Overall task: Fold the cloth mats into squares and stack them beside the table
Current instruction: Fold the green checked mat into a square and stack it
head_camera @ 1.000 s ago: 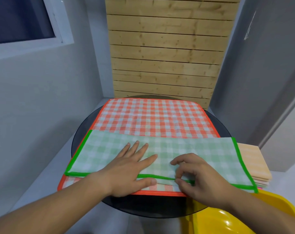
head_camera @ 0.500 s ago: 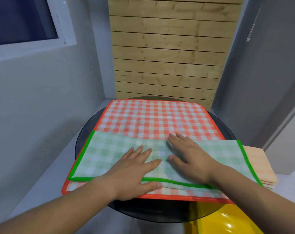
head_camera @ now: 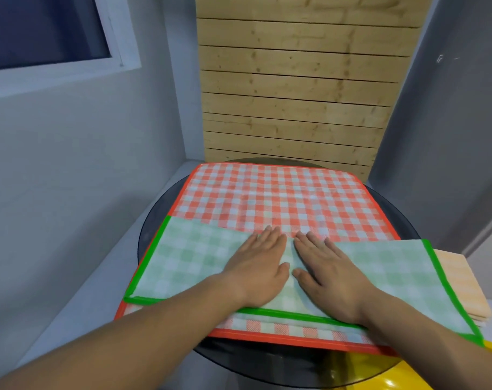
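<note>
We have left hand (head_camera: 260, 273) and right hand (head_camera: 327, 274) flat, fingers straight, side by side on the folded green-checked cloth mat (head_camera: 188, 260), which lies over the near half of the red-checked cloth mat (head_camera: 273, 198) on the round dark glass table (head_camera: 155, 220), with the stack of folded orange-checked mats (head_camera: 458, 280) beside the table at right.

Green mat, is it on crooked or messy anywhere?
A little. The green mat lies slanted on the red mat, and its right end sticks out past the red mat's edge, toward the orange stack. Along the near side its two layers do not quite line up. The left hand and right hand press flat on it.
</note>
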Motion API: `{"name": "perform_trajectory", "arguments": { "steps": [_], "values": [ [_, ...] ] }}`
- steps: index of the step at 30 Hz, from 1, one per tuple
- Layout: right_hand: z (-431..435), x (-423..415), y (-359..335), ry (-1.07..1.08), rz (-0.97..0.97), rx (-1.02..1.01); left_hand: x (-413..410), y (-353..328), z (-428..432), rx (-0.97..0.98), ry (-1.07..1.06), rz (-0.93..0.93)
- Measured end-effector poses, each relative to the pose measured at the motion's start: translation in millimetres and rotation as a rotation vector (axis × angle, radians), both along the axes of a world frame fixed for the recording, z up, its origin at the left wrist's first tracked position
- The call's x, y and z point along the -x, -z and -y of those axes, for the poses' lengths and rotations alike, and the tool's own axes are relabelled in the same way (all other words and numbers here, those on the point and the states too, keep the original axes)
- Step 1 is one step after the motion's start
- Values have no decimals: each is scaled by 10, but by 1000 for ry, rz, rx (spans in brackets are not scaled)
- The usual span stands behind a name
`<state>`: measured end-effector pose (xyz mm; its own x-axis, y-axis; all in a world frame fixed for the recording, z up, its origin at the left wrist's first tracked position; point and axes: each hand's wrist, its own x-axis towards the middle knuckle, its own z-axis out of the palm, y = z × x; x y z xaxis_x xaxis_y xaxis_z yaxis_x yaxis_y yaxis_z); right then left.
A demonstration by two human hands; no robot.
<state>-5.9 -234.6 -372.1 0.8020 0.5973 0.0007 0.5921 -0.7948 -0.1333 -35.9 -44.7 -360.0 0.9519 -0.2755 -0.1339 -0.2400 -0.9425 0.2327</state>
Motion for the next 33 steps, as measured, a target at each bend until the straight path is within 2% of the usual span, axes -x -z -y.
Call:
{"name": "perform_trajectory", "arguments": {
  "steps": [9,14,17,20,22,28,33],
  "values": [
    [13,-19,-29,10,-43,11,34,43,-869,-46,-515,3],
    [-4,-9,-47,4,-49,17,16,31,-1077,-103,-607,3],
    [-13,10,-59,2,-49,15,1,-13,-858,-176,-504,75],
    [-23,3,-70,3,-60,25,-2,-76,-504,-10,-188,68],
    [-24,-2,-66,2,-55,22,7,-58,-326,18,-51,36],
    [50,-44,-96,32,-108,-4,-2,37,-284,-77,-38,18],
    [681,-227,-116,278,-148,3,-8,54,-276,-104,-38,3]
  ]
}}
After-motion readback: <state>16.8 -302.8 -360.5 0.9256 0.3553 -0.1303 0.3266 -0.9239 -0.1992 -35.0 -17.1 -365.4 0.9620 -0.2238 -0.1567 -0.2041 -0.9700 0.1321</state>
